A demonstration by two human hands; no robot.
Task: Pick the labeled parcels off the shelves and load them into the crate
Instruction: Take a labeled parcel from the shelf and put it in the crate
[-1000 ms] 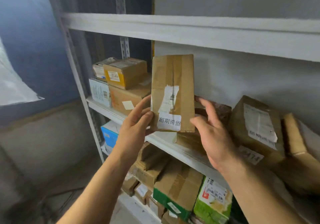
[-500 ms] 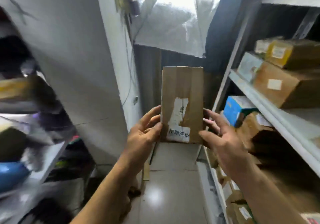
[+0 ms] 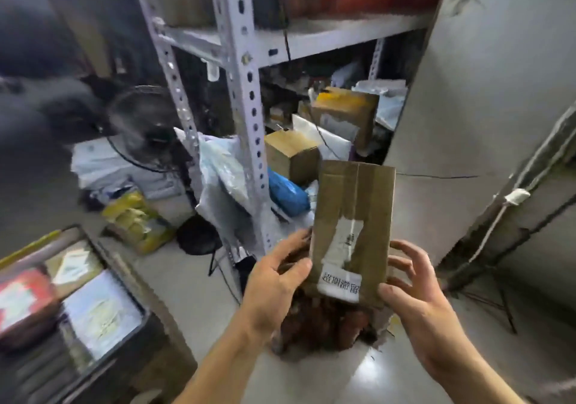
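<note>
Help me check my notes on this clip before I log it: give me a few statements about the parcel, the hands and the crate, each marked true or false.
1. Both hands hold the cardboard parcel. True: the left hand and the right hand grip its lower edges.
2. The parcel lies flat in the crate. False: it is held upright in the air, apart from the crate at lower left.
3. The parcel carries a white label near its bottom. True.
4. The crate holds nothing. False: several packages lie in it.
5. A fan stands left of the shelf post. True.
</note>
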